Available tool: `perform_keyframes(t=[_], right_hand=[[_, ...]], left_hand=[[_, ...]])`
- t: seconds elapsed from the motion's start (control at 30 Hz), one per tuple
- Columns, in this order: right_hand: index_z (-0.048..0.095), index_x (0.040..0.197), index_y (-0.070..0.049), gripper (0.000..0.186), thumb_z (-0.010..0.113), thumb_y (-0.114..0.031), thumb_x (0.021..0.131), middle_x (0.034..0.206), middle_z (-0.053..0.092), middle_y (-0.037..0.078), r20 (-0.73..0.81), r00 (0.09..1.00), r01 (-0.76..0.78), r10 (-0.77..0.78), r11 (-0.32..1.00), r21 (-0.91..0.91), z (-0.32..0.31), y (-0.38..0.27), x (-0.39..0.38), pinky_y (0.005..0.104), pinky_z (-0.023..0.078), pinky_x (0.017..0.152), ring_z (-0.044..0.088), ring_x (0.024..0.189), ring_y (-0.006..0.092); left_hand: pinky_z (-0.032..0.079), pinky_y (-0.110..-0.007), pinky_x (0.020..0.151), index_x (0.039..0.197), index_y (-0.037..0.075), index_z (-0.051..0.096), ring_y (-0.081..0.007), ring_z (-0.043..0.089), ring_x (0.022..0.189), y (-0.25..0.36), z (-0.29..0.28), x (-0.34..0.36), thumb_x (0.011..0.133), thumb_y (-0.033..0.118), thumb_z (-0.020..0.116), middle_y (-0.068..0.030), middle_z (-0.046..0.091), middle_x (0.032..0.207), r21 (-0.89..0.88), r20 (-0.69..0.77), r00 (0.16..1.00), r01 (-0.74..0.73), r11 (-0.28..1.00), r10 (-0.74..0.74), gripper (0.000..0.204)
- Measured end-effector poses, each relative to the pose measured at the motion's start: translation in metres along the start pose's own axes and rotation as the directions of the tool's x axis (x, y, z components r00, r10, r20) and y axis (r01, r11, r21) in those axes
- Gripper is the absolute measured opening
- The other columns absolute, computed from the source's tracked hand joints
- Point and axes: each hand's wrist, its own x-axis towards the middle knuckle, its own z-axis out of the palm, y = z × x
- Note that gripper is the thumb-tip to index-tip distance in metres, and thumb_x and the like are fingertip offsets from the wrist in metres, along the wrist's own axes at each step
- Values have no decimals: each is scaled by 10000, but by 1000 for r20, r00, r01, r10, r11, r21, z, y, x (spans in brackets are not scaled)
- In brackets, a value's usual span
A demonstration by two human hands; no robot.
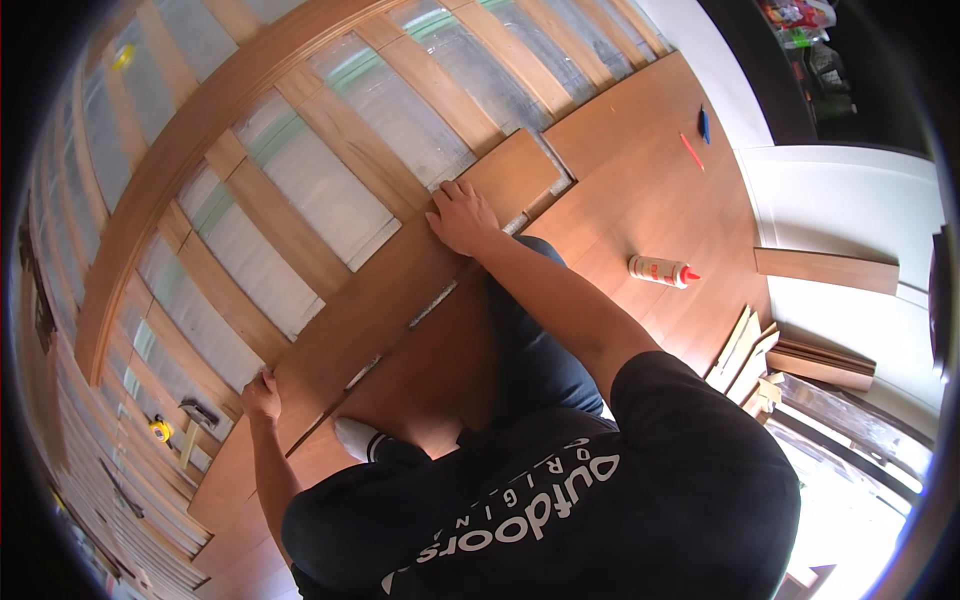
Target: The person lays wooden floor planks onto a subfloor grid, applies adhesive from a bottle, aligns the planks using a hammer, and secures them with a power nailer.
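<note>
A long brown floorboard (385,285) lies across the wooden battens in front of me, with a narrow gap along its near side where whitish patches show. My left hand (262,397) grips the far edge toward its left end, fingers curled over. At the right end, my right hand (463,217) is bent over the far edge, close to where a shorter floorboard (513,178) meets it. The undersides of the fingers on both hands are hidden. Beneath my knees and bare lower leg runs the laid wooden floor (430,350).
Beyond the boards, several battens (350,135) cross a grey base, with a curved-looking long beam (225,90) over them. A glue bottle (660,271) with a red cap lies at right, farther off a blue pen-like object (704,125). A yellow tape measure (160,429) sits at left; stacked board offcuts (820,364) lie right.
</note>
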Motion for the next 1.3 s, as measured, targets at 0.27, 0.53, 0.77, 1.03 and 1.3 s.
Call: perform_keyframes(t=[0.27,0.53,0.77,1.03,1.3], right_hand=[[705,1087,-22,358,616,-340,946,1252,608,154,-21,990,-135,136,991,21,-2,8,3,456,465,1046,512,1252,331],[699,1087,-13,362,632,-335,934,1219,638,170,22,996,-85,84,996,16,7,10,8,451,451,1058,519,1265,329],[677,1115,-17,358,648,-318,923,1235,636,178,11,996,-90,91,996,-20,10,7,2,447,442,1067,538,1235,341],[655,1155,-37,323,606,-274,940,1253,626,177,25,993,-110,113,990,-85,11,26,1,467,441,1082,535,1253,361],[721,988,-37,277,498,-200,978,1130,661,165,129,982,165,-140,963,-212,18,14,14,510,449,997,586,1102,366]], left_hand=[[543,-559,755,931,97,731,-464,681,859,26,7,13,1060,503,298,-212,725,903,32,26,1000,2,1000,-2,607],[546,-565,778,954,88,743,-468,685,872,27,10,14,1060,511,281,-219,728,915,71,86,995,41,997,-47,635],[550,-558,817,974,75,745,-475,681,911,32,5,9,1063,508,265,-238,726,933,81,170,982,70,994,-83,652],[532,-502,766,1009,37,668,-435,652,852,62,11,-4,1058,484,420,-222,690,935,-288,16,1000,29,957,-25,513],[506,-477,858,775,52,695,-379,609,932,34,-5,-23,863,219,760,-162,652,884,-382,-337,941,-112,917,-25,200]])
